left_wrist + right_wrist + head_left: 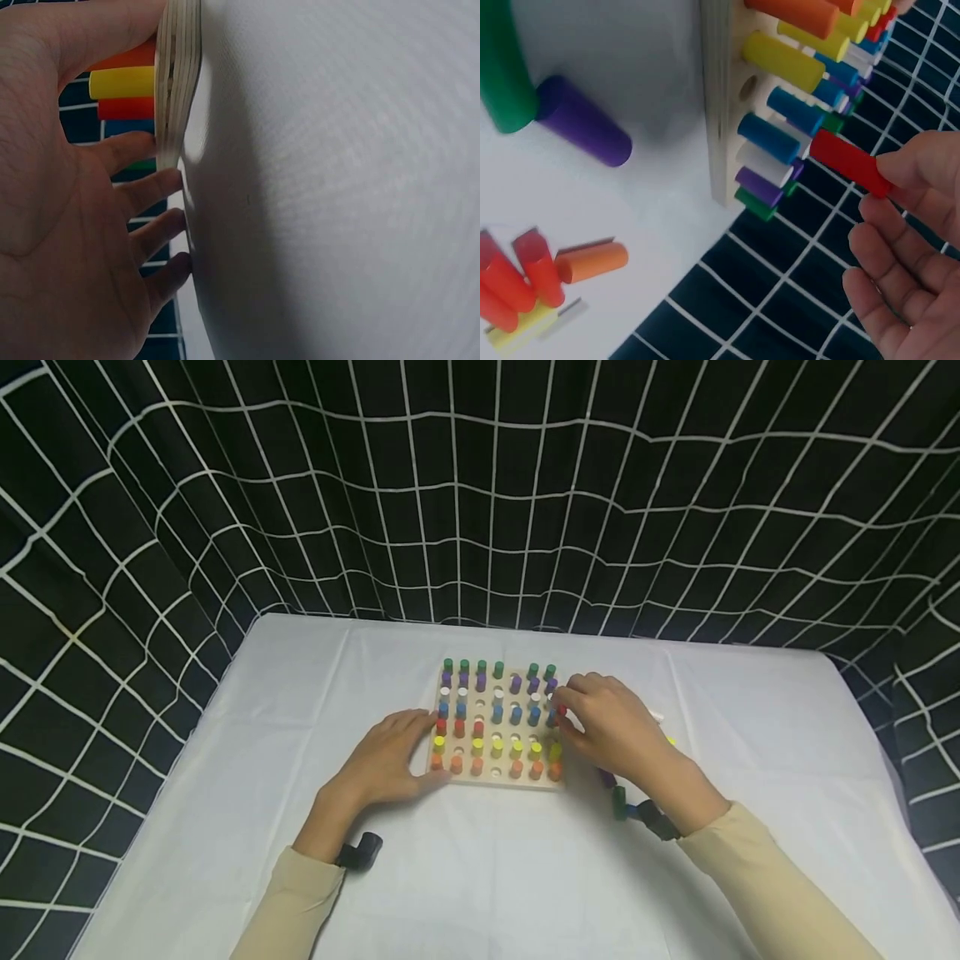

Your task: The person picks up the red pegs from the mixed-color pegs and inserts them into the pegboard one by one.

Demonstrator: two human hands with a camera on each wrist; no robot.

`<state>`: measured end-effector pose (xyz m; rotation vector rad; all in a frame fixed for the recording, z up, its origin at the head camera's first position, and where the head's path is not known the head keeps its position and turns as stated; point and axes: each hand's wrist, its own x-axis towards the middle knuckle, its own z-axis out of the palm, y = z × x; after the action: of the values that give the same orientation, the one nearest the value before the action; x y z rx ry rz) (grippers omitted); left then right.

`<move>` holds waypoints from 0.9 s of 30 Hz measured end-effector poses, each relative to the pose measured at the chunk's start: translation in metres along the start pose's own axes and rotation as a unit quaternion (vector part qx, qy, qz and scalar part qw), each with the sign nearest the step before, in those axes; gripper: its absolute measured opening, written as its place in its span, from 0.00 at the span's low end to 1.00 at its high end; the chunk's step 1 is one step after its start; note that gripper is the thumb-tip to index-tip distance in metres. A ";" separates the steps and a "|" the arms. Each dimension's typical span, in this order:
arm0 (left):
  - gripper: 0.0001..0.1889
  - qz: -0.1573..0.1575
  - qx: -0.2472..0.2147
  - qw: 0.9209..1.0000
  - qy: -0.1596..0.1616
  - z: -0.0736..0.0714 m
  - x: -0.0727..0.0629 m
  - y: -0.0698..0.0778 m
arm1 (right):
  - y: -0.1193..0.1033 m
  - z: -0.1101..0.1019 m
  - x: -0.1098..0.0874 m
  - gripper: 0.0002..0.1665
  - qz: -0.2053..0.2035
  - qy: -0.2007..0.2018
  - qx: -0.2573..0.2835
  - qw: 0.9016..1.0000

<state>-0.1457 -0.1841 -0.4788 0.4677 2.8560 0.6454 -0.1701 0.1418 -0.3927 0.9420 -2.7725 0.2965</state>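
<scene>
Right hand [611,722] pinches a red peg [849,161] between thumb and fingertip, out of its hole, over the pegboard's [495,782] right edge. Left hand [386,760] spread, thumb at near-left corner, index at left edge. Room is widest on the near side and left; far side tighter, netting [457,510] just behind the counter [487,877] edge. Right side has loose purple [583,121] and green [506,67] pegs.

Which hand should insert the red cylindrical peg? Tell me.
Likely the right hand: it pinches the red peg near the light wooden pegboard, while the left hand touches its left edge.
</scene>
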 end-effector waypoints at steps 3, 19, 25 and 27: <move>0.47 0.004 0.000 1.000 0.000 -0.002 0.001 -0.001 | -0.004 0.002 0.006 0.08 -0.010 0.000 0.002 1.000; 0.47 0.018 -0.007 1.000 0.014 -0.011 0.004 0.001 | -0.021 0.020 0.028 0.11 -0.029 -0.023 0.027 0.999; 0.46 0.009 -0.008 1.000 0.000 -0.004 0.000 0.002 | -0.028 0.034 0.029 0.08 -0.033 -0.025 0.051 0.998; 0.46 0.006 -0.007 1.000 -0.002 -0.003 -0.001 0.002 | -0.030 0.036 0.031 0.06 -0.035 -0.026 0.056 0.998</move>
<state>-0.1446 -0.1841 -0.4752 0.4851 2.8447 0.6637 -0.1803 0.0919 -0.4162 1.0839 -2.7875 0.4254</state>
